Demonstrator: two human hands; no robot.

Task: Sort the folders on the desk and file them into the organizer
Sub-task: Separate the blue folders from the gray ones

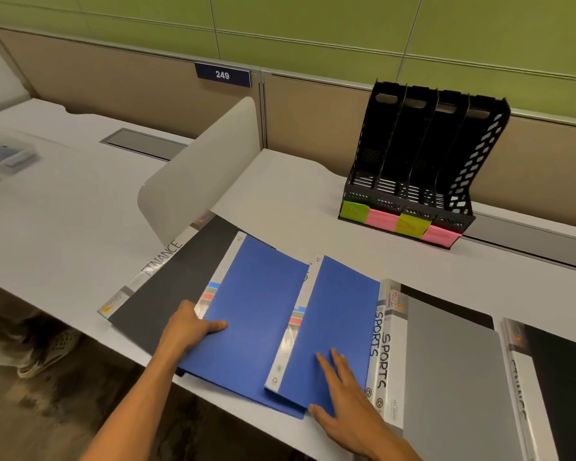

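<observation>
In the head view, two blue folders overlap at the near edge of the surface [296,201]. The left hand [188,327] grips the left blue folder [246,314] at its spine; the right hand [343,400] lies with straight fingers on the right blue folder [333,321]. The black organizer [423,161] stands far right, its slots empty. Sorting seems just begun; next, one folder probably must be lifted and matched to a labelled slot
</observation>
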